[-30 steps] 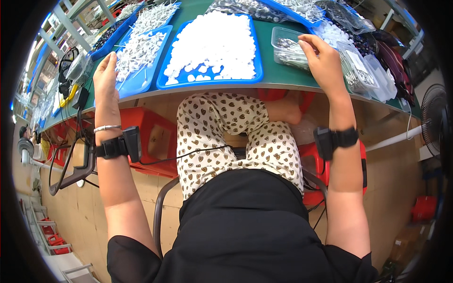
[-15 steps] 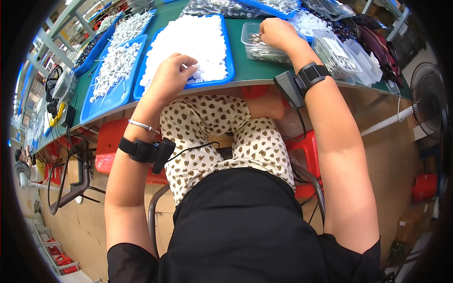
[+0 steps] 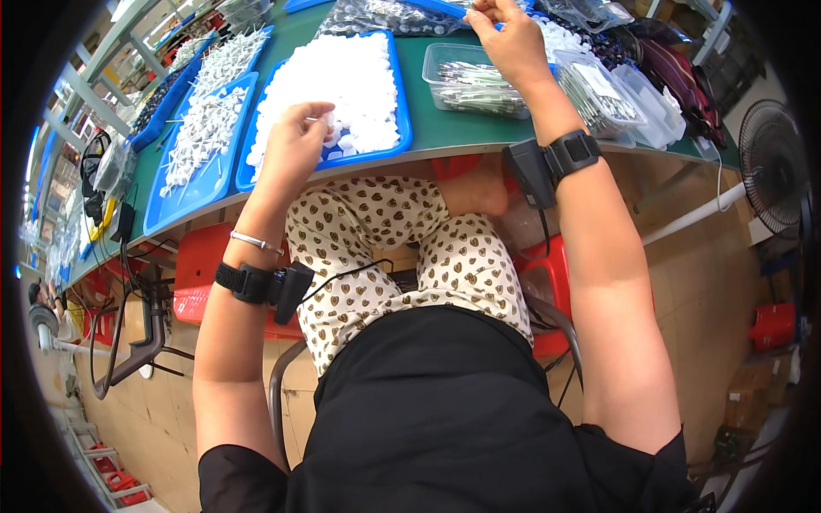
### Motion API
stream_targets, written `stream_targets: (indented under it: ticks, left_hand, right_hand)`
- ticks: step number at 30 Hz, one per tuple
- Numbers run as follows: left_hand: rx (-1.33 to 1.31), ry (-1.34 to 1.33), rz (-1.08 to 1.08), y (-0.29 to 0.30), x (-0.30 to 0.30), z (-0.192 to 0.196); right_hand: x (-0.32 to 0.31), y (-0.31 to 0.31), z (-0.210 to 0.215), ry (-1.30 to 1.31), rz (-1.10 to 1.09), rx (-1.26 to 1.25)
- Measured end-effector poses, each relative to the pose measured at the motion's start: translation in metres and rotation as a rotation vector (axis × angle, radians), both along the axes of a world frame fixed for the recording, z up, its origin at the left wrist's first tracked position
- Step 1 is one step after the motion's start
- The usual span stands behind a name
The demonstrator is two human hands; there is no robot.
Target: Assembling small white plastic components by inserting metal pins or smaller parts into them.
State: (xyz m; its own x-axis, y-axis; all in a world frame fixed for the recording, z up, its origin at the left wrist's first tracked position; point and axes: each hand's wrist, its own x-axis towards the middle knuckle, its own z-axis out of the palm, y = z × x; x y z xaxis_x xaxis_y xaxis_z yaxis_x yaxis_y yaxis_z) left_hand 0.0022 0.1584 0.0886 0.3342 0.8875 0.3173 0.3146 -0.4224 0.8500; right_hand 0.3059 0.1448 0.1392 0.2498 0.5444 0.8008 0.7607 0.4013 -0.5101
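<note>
My left hand (image 3: 292, 144) is closed, thumb and fingers pinched around a small white piece, over the near edge of a blue tray (image 3: 405, 120) heaped with small white caps (image 3: 329, 81). My right hand (image 3: 517, 50) is raised above the far side of the green table, its fingers bent together; what they hold, if anything, is too small to make out. Below that hand stands a clear plastic box (image 3: 436, 73) of thin metal-looking rods (image 3: 481, 85). The far blue tray (image 3: 436, 5) lies by its fingertips.
Left of the caps, a blue tray (image 3: 190, 198) carries white-headed sticks (image 3: 205, 128). On the right are another clear box of rods (image 3: 599, 98), stacked empty clear boxes (image 3: 654, 111) and a dark red bag (image 3: 680, 73). A black fan (image 3: 774, 162) stands beyond the table's right end.
My right hand has lifted out of the clear box of rods and moved farther away toward the far blue tray. My left hand has shifted slightly left and nearer.
</note>
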Motion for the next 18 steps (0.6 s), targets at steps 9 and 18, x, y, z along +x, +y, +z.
stream_targets:
  ticks: [9, 18]
  left_hand:
    - [-0.335, -0.534, -0.050, -0.081, -0.013, 0.024]
    - [-0.745, -0.674, -0.203, -0.169, -0.004, -0.037]
  right_hand:
    - [-0.085, -0.121, -0.015, 0.327, 0.429, -0.199]
    - [-0.130, -0.187, -0.086, 0.648, 0.769, -0.651]
